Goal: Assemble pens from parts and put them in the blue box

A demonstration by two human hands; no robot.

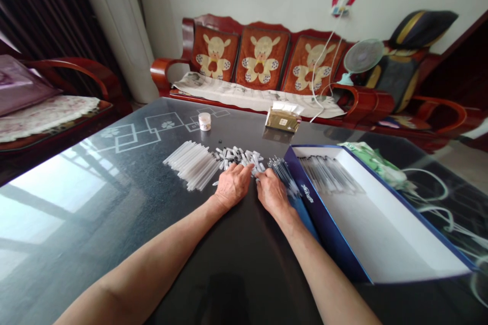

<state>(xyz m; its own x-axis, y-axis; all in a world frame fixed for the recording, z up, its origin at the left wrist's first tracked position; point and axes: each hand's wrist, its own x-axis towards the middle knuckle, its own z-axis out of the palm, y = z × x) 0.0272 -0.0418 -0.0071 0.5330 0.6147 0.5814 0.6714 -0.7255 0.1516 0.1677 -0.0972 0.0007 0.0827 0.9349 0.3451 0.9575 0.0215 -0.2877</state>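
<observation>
My left hand (pixel 233 184) rests at the near edge of a heap of small white, grey and black pen caps (pixel 238 155). Its fingers are bent together, and what they grip, if anything, is hidden. Just right of it, my right hand (pixel 271 190) has its fingers drawn into a pinch at the heap's near right side; I cannot make out what is in them. Clear plastic pen barrels (pixel 192 162) lie side by side in a pile to the left. Thin pen refills (pixel 284 172) with dark tips lie beside my right hand, against the box.
A blue box (pixel 400 244) with a white inside stands at right, holding more refills (pixel 330 172) at its far end. Behind are a small round tub (pixel 205 122) and a tissue box (pixel 282 118). A green plastic bag (pixel 375 165) and white cables (pixel 442 213) lie beyond the box.
</observation>
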